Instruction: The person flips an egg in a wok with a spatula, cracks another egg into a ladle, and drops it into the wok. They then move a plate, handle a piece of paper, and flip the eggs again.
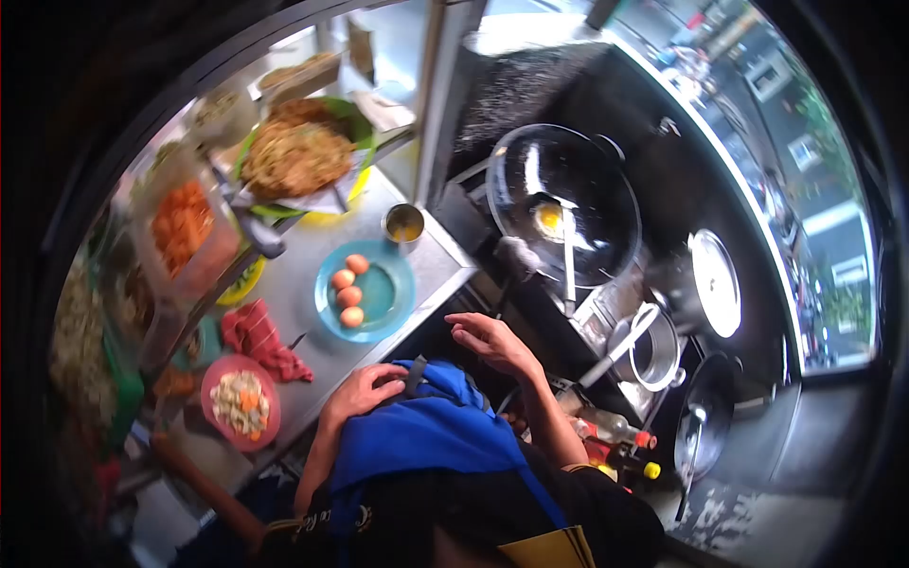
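Note:
My left hand [367, 391] lies on the upper edge of my blue apron [426, 421], fingers loosely curved and holding nothing visible. Held out over the dark gap between counter and stove, my right hand [494, 343] is empty with its fingers apart. Beyond the left hand, a light blue plate [381, 301] carries several brown eggs [350, 295] along its left side. A metal cup [404, 223] with yellow liquid stands behind it. An egg [548, 220] with a yellow yolk sits in the dark wok [601, 213], beside a long-handled utensil [569, 260].
A pink bowl of chopped food [241, 402], a red cloth [265, 341], a tub of orange pieces [182, 227] and a green bowl of fried food [298, 156] crowd the left. Right are a saucepan [655, 355] and bottles [615, 431]. Another person's arm [210, 490] reaches in lower left.

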`<state>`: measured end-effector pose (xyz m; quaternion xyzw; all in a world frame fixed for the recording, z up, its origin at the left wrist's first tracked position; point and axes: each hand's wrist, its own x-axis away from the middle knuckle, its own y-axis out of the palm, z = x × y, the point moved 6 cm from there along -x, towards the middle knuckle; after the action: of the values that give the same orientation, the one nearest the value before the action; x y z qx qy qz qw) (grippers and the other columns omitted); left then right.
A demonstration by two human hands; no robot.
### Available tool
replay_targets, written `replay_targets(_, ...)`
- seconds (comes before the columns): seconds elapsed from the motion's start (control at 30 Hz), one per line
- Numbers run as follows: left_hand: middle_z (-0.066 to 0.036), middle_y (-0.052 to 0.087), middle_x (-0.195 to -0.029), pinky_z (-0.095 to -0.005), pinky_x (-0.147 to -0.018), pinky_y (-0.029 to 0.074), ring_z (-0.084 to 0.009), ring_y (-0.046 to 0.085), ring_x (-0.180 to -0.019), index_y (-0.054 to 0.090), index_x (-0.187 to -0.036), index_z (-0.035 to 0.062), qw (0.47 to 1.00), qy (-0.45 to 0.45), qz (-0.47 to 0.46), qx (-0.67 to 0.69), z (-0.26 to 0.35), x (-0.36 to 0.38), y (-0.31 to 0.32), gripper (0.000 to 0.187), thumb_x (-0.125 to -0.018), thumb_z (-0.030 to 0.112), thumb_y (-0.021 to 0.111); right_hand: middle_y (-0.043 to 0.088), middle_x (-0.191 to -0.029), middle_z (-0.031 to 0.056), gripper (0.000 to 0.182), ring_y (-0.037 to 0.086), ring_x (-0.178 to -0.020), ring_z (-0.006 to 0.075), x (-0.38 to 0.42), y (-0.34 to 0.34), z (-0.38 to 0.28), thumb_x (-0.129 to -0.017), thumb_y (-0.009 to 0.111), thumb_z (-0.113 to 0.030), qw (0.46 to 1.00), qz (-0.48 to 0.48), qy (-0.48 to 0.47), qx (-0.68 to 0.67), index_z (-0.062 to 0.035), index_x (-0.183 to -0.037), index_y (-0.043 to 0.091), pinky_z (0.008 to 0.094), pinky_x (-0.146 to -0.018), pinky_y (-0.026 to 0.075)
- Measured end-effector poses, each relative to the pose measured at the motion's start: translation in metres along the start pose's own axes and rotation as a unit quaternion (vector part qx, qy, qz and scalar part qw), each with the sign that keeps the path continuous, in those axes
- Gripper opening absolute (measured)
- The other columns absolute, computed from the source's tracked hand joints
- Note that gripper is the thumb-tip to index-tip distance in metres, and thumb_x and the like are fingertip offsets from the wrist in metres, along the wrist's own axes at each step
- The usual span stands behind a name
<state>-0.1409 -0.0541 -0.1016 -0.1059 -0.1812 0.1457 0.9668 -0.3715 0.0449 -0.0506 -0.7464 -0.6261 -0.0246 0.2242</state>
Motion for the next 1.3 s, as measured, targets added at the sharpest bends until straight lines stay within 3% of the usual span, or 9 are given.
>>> replay_targets(0.07,-0.010,0.072,-0.108,-0.0324,-0.085,0.051,-0.0184,0.066,-0.093,0.068,-0.120,0.0064,1.000,0.003,-0.014,0.003,0.005,-0.005,-0.001,0.036,-0.092,0.028,0.068,0.069,-0.108,0.0084,0.036,0.064,-0.102,0.0149,0.008,-0.010,0.004,-0.100,0.060,-0.024,1.000,0.028,0.004,0.008,-0.0051,-0.131,0.060,0.0297,-0.090,0.050)
replay_targets(0.17,-0.010,0.072,-0.106,-0.0328,-0.085,0.051,-0.0185,0.066,-0.093,0.068,-0.120,0.0060,0.999,-0.019,-0.030,0.022,0.010,-0.009,-0.001,0.036,-0.091,0.028,0.069,0.069,-0.100,0.0058,0.035,0.064,-0.092,0.0136,0.024,-0.030,0.011,-0.100,0.061,-0.026,0.990,0.143,-0.009,-0.013,-0.0055,-0.128,0.063,0.0296,-0.084,0.051)
replay_targets(0.23,-0.012,0.070,-0.110,-0.0325,-0.088,0.052,-0.0198,0.066,-0.097,0.067,-0.121,0.0044,0.998,-0.025,-0.055,0.007,0.012,-0.012,-0.001,0.038,-0.091,0.029,0.068,0.070,-0.107,0.0129,0.034,0.065,-0.098,0.0182,0.031,-0.038,0.018,-0.098,0.062,-0.026,0.987,0.156,0.021,-0.029,-0.0072,-0.127,0.063,0.0315,-0.087,0.051)
replay_targets(0.27,-0.012,0.070,-0.110,-0.0325,-0.088,0.052,-0.0198,0.066,-0.097,0.067,-0.121,0.0044,0.998,-0.025,-0.058,0.007,0.013,-0.013,-0.001,0.038,-0.091,0.029,0.068,0.071,-0.105,0.0118,0.033,0.065,-0.096,0.0171,0.034,-0.039,0.024,-0.098,0.062,-0.026,0.985,0.167,0.025,-0.039,-0.0071,-0.125,0.064,0.0311,-0.086,0.051)
replay_targets(1.07,-0.011,0.072,-0.108,-0.0317,-0.086,0.051,-0.0174,0.066,-0.096,0.069,-0.117,0.0052,0.995,-0.035,-0.088,0.010,-0.001,-0.021,-0.006,0.037,-0.091,0.032,0.070,0.070,-0.104,0.0112,0.031,0.065,-0.091,0.0158,0.030,-0.025,0.038,-0.097,0.063,-0.022,0.985,0.159,0.042,-0.045,-0.0058,-0.124,0.064,0.0309,-0.081,0.052)
replay_targets(1.17,-0.010,0.072,-0.104,-0.0311,-0.084,0.051,-0.0158,0.066,-0.092,0.069,-0.117,0.0047,0.995,-0.048,-0.085,0.004,0.003,-0.021,-0.007,0.037,-0.090,0.031,0.070,0.070,-0.101,0.0072,0.031,0.064,-0.095,0.0128,0.030,-0.026,0.036,-0.099,0.062,-0.022,0.987,0.150,0.053,-0.034,-0.0048,-0.125,0.064,0.0281,-0.086,0.051)
replay_targets(1.3,-0.008,0.072,-0.096,-0.0290,-0.081,0.051,-0.0125,0.065,-0.086,0.069,-0.116,0.0039,0.995,-0.057,-0.087,0.006,0.000,-0.023,-0.006,0.035,-0.090,0.027,0.070,0.069,-0.096,0.0081,0.025,0.063,-0.089,0.0130,0.032,-0.036,0.038,-0.098,0.062,-0.022,0.979,0.202,0.028,-0.016,-0.0030,-0.114,0.066,0.0284,-0.081,0.051)
